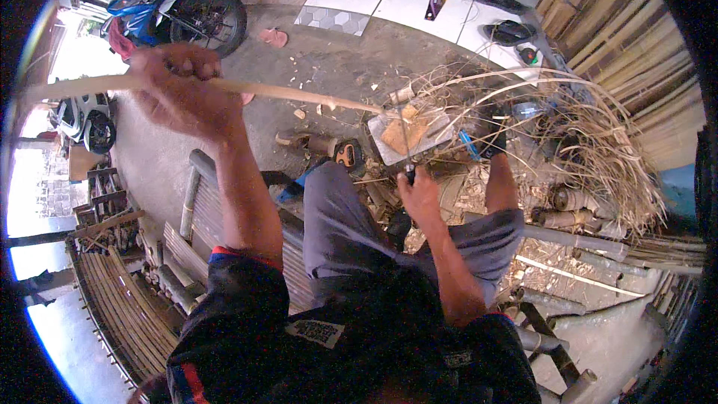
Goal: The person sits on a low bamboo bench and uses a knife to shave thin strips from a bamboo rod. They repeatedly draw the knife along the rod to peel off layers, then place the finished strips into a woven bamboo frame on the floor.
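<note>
While the left hand (pixel 188 97) is up high on the far left, closed around a long pale strip (pixel 292 93), look down to the right hand (pixel 421 198), wrapped tight about the dark handle of a thin knife (pixel 410 173) and much lower, out past the knees. Here's the relation that counts: the strip lies ahead of the right hand and off to its left, its long axis running crosswise and dipping gently rightward, while the blade points away from the body, close to square across it. They come together over the grey slab (pixel 443 133) with the tan pad (pixel 400 135) on top, and of the two hands, it's the right one that's nearer that crossing. Beyond the slab, on the right, a tangle of curly shavings (pixel 621 157) spills about, loose strands reaching back over the spot. That's what makes it tough to call: I can't tell whether the strip's end touches the blade, passes beneath it or stops just short. The left hand is blurred, its finger placement unclear, and the strip's other end melts into the glare at the left rim.
</note>
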Demonstrator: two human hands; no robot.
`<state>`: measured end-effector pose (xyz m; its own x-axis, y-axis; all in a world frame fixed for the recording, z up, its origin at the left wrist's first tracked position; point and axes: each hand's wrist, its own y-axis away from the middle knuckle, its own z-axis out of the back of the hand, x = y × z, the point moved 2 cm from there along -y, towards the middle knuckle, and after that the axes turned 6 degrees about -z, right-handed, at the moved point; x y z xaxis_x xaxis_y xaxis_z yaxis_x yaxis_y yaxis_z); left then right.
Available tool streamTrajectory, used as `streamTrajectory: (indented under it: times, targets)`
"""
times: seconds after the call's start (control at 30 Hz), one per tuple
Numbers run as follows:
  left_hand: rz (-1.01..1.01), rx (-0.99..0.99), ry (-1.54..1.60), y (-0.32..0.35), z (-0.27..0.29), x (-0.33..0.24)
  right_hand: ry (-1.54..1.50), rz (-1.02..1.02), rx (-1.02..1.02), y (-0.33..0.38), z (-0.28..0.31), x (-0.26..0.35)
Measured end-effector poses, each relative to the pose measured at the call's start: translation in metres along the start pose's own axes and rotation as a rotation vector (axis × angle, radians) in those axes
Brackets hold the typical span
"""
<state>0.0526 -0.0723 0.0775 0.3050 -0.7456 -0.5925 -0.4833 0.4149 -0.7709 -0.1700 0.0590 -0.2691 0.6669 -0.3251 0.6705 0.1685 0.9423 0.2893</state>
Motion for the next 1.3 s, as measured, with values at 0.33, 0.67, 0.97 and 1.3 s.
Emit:
streamTrajectory:
  times: [0.33, 0.67, 0.97, 1.3]
  targets:
    - [0.207, 0.116, 0.311, 0.053, -0.053, -0.059, -0.363, 0.125, 0.028, 0.067, 0.07, 0.077]
    - [-0.026, 0.19, 0.271, 0.08, -0.097, -0.075, -0.519, 0.196, -0.072, 0.086, 0.155, 0.1]
    - [-0.163, 0.258, -0.035, 0.095, -0.111, -0.092, -0.424, 0.152, -0.075, 0.065, 0.159, 0.115]
    - [-0.368, 0.282, -0.144, 0.097, -0.1, -0.086, -0.441, 0.276, -0.155, 0.067, 0.172, 0.134]
